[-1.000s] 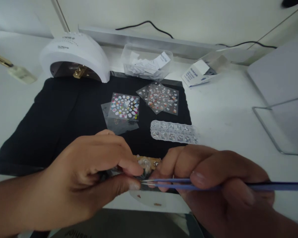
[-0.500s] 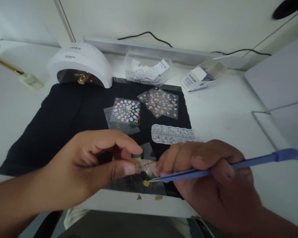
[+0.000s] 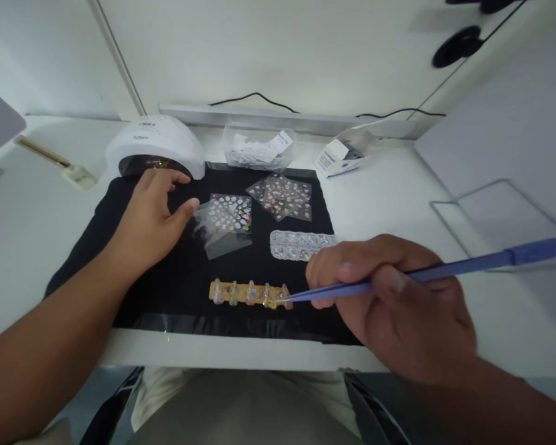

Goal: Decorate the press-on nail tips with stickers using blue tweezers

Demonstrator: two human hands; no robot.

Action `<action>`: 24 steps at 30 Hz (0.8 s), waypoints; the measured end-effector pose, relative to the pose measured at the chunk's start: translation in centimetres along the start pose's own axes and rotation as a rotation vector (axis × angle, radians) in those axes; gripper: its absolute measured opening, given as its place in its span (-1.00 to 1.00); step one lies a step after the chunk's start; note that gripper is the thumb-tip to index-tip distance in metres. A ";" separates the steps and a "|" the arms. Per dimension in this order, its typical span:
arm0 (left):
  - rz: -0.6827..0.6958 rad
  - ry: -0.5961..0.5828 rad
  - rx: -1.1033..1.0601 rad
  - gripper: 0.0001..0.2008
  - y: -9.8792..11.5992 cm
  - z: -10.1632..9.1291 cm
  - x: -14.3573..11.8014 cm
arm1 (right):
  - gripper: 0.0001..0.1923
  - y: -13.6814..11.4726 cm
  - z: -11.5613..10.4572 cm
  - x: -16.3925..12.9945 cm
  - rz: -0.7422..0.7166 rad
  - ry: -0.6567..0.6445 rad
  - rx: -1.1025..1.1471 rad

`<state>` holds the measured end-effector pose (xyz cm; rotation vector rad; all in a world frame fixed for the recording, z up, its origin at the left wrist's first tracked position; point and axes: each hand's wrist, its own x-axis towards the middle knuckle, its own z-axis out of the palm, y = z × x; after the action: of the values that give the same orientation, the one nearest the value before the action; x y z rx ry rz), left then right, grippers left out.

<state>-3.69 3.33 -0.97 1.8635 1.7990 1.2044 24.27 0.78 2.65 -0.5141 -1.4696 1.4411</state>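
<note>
My right hand (image 3: 398,309) has its thumb and fingers pressed together around a pair of blue tweezers (image 3: 426,272), whose tips reach left and touch the right end of a yellow strip of nail tips (image 3: 245,292); a small yellow piece sits at the tweezer points, though I cannot tell whether it is gripped or only touched. The strip lies flat near the front edge of the black mat (image 3: 134,272), roughly at its middle. My left hand (image 3: 155,213) rests on the mat further back, fingers loosely spread and holding nothing, the thumb just touching a clear plastic sheet (image 3: 222,244) that pokes out from under a sticker sheet with white and coloured shapes (image 3: 229,213). A second sticker sheet (image 3: 282,198) lies to the right of that one, toward the mat's back right corner. Between it and the strip, a clear compartment box of rhinestones (image 3: 301,244) lies near the mat's right edge, just beyond my right knuckles. At the mat's back left corner stands a white nail lamp (image 3: 155,142). Beyond the mat's back edge, on the white table (image 3: 398,185), sit a clear tub of paper slips (image 3: 259,148) and a small white box (image 3: 338,157), and a brush with a gold handle (image 3: 55,162) lies near the table's left edge.
</note>
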 end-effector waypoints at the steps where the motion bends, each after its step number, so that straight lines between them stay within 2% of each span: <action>1: 0.054 -0.002 0.003 -0.73 0.4 -0.1 -0.4 | -0.80 0.0 -0.2 0.0 0.006 0.011 -0.007; 3: 0.199 -0.099 -0.030 -0.74 1.3 -0.2 -1.4 | -0.81 0.2 -0.7 0.1 0.019 -0.004 -0.002; 6: 0.396 -0.387 -0.098 -0.80 2.8 0.0 -2.7 | -0.79 0.9 -1.5 1.2 0.103 -0.112 0.016; 8: 0.450 -0.525 -0.110 -0.78 3.4 0.3 -3.3 | -0.79 1.6 -2.0 2.4 0.174 -0.192 0.026; 11: 0.456 -0.645 -0.060 -0.70 3.9 0.9 -3.6 | -0.81 2.8 -2.8 4.1 0.256 -0.290 0.055; 16: 0.435 -0.720 0.047 -0.60 4.4 1.9 -3.9 | -0.79 4.7 -3.7 5.7 0.345 -0.391 0.094; 24: 0.412 -0.733 0.045 -0.75 5.3 2.8 -4.5 | -0.86 5.5 -3.7 6.0 0.466 -0.461 0.120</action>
<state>2.53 -0.84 -0.62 2.3519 1.0830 0.4502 23.01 8.85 -1.08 -0.4901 -1.6713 2.1101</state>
